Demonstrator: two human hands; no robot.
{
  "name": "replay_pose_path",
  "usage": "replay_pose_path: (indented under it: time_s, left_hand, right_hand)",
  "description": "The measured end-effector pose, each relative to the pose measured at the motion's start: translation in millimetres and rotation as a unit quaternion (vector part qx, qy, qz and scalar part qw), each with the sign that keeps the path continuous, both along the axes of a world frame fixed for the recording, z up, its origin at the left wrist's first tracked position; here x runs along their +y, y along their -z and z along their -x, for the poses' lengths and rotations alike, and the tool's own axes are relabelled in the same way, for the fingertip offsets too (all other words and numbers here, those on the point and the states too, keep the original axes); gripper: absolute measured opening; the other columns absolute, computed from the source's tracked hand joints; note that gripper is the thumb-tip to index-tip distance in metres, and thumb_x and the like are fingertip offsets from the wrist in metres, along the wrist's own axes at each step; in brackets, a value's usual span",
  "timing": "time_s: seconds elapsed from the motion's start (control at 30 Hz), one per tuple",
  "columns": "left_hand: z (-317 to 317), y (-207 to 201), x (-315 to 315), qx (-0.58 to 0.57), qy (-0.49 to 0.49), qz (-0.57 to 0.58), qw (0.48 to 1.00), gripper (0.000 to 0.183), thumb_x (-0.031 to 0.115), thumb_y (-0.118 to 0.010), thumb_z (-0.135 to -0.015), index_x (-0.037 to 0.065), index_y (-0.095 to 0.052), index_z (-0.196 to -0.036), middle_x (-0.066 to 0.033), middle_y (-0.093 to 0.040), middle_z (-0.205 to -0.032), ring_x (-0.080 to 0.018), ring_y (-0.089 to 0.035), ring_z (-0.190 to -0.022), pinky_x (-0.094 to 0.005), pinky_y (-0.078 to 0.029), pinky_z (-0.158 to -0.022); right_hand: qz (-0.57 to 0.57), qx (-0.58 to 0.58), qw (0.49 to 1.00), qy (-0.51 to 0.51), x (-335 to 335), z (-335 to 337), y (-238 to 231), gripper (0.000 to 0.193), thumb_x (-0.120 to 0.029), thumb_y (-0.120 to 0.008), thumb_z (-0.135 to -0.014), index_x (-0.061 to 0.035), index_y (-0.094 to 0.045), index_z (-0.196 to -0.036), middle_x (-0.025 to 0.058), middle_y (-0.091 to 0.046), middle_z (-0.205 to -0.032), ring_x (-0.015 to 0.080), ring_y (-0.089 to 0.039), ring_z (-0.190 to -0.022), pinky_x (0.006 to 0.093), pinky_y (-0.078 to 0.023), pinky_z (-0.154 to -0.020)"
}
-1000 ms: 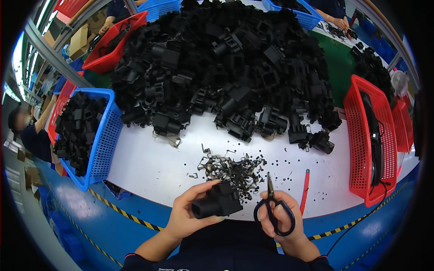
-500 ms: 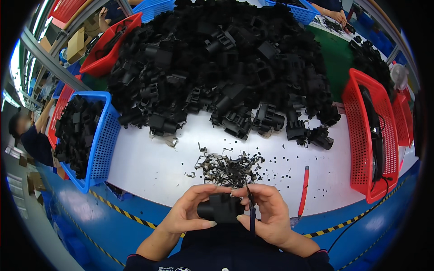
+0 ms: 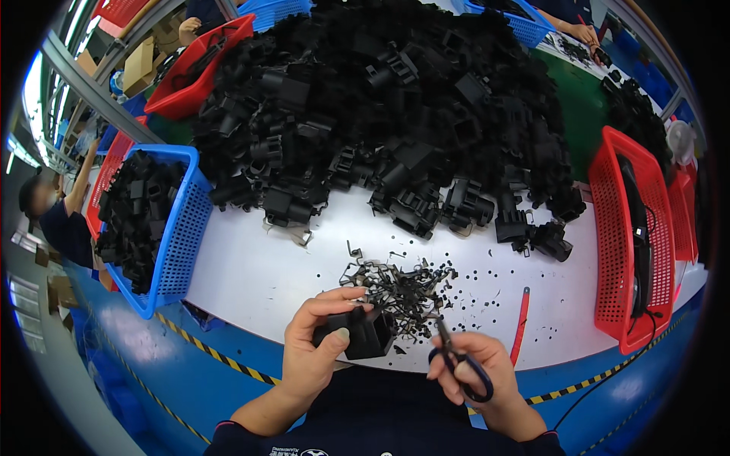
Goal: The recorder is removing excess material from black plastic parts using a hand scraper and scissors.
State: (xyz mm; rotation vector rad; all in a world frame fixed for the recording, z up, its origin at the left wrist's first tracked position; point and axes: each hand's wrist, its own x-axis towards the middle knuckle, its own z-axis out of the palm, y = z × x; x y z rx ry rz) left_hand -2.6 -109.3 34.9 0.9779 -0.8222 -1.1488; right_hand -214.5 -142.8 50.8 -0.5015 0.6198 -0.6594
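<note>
My left hand (image 3: 306, 353) is closed round a black moulded plastic part (image 3: 371, 336), whose square opening faces right. My right hand (image 3: 493, 371) grips a pair of dark-handled scissors (image 3: 447, 339), fingers at the loops and blades pointing away from me. The scissors are apart from the part. Just beyond both hands lies a heap of trimmed plastic scraps (image 3: 403, 289) on the white table (image 3: 251, 281), with small black round bits strewn to its right. A large pile of similar black parts (image 3: 403, 114) rises behind it.
A blue basket (image 3: 182, 228) full of black parts stands at the left. On the right is a red basket (image 3: 608, 251) holding a long dark object and cable. A red-handled tool (image 3: 522, 327) lies near the table edge. Other people work at the far left and far right.
My right hand has drawn the scissors away from the part, to the right. My left hand alone now holds the part, which has turned to show its square opening.
</note>
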Motion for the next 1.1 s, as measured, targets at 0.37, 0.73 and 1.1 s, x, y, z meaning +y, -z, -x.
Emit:
replay_pose_path:
  time_s: [0.37,0.73,1.1]
  left_hand:
    - [1.4,-5.8,0.8,-0.051,-0.027,0.029,0.998,0.022,0.013,-0.054,-0.085,-0.001,-0.049,-0.101,-0.0194,-0.053,-0.109,-0.0240,-0.050,-0.105,-0.0350,-0.037,-0.092]
    - [5.1,-2.8,-0.8,-0.068,-0.038,0.051,0.996,0.023,0.013,-0.056,-0.083,-0.001,-0.049,-0.100,-0.0197,-0.054,-0.108,-0.0243,-0.051,-0.105,-0.0348,-0.037,-0.092]
    - [2.8,1.1,-1.8,-0.071,-0.035,0.069,0.995,0.026,0.019,-0.059,-0.083,-0.001,-0.051,-0.097,-0.0199,-0.054,-0.107,-0.0252,-0.052,-0.103,-0.0357,-0.039,-0.091]
  right_hand:
    - [-0.090,-0.025,0.987,-0.131,3.8,-9.8,-4.3,0.045,-0.018,-0.059,-0.081,0.0101,-0.047,-0.114,0.0173,-0.060,-0.082,0.0079,-0.045,-0.046,0.0174,-0.034,-0.039]
    - [-0.104,-0.030,0.986,-0.123,2.0,-14.5,-2.5,0.046,-0.022,-0.058,-0.083,0.0087,-0.046,-0.115,0.0150,-0.060,-0.082,0.0072,-0.045,-0.048,0.0168,-0.034,-0.038]
    - [-0.148,-0.055,0.976,-0.149,-2.7,-14.7,0.1,0.047,-0.025,-0.058,-0.083,0.0085,-0.047,-0.114,0.0130,-0.060,-0.081,0.0053,-0.044,-0.049,0.0155,-0.030,-0.036]
